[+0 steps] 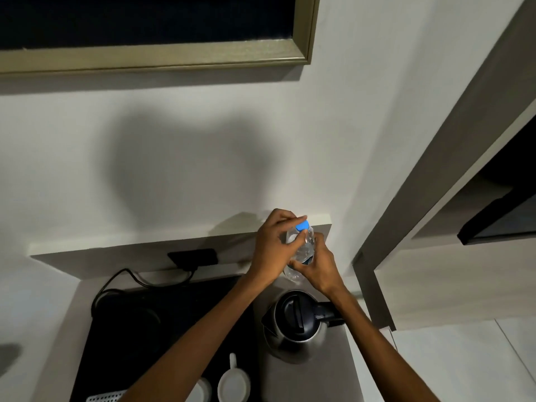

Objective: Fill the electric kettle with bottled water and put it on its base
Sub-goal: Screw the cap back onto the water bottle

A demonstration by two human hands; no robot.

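A clear plastic water bottle point(305, 247) with a blue cap point(302, 226) is held up near the back wall, above the counter. My left hand point(271, 246) wraps the upper part, fingers at the cap. My right hand point(317, 266) grips the lower body from the right. The steel electric kettle point(293, 340), with its black lid down and its handle to the right, stands on the grey counter under my right forearm. Its round black base point(127, 314) lies on the dark tray to the left, apart from the kettle.
A black cord point(139, 281) runs from the base to a wall socket point(193, 256). Two white cups point(233, 384) and a white perforated item point(106, 397) sit at the tray's front. A framed dark panel point(162, 58) hangs above; a doorway point(374, 282) is at right.
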